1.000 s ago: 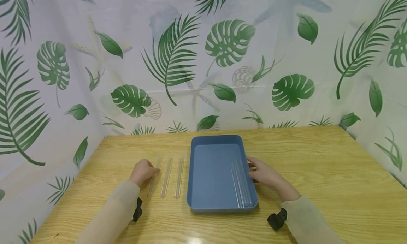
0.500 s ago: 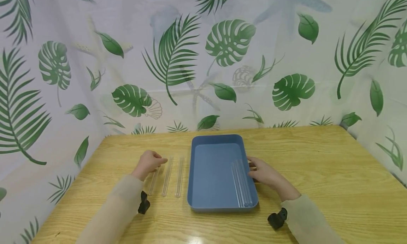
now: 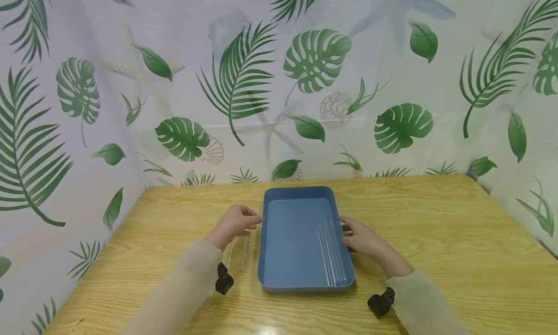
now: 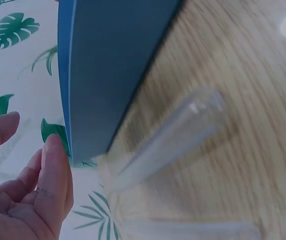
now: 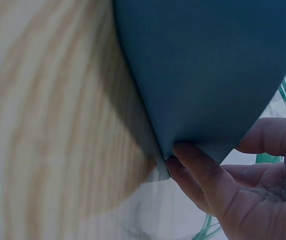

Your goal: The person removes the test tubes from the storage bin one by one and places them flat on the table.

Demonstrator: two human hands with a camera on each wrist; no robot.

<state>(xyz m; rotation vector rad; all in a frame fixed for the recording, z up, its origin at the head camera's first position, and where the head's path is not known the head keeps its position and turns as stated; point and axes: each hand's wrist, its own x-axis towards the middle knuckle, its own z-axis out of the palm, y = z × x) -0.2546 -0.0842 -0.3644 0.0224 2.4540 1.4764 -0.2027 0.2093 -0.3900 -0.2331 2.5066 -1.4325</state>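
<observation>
My left hand (image 3: 237, 223) is just left of the blue tray (image 3: 296, 243), its fingertips near the tray's left rim. In the left wrist view, the thumb and fingers (image 4: 55, 175) are apart with nothing between them. Below this hand, a clear glass test tube (image 3: 245, 255) lies on the table, with another test tube (image 3: 228, 255) partly hidden by the sleeve. My right hand (image 3: 359, 235) grips the tray's right wall, thumb at the rim and fingers (image 5: 198, 165) against the outside. Several clear test tubes (image 3: 331, 257) lie side by side along the tray's right side.
The wood-grain table (image 3: 436, 228) reaches back to a white cloth backdrop (image 3: 270, 83) with green leaf prints. Black wrist cameras sit below each hand, the left camera (image 3: 224, 279) near the loose tubes and the right camera (image 3: 380, 303) beside the tray's near corner.
My left hand has lifted away from the leftmost test tube and moved right over the other tubes to the tray's left rim. The leftmost tube is now hidden by the arm. My right hand stays put.
</observation>
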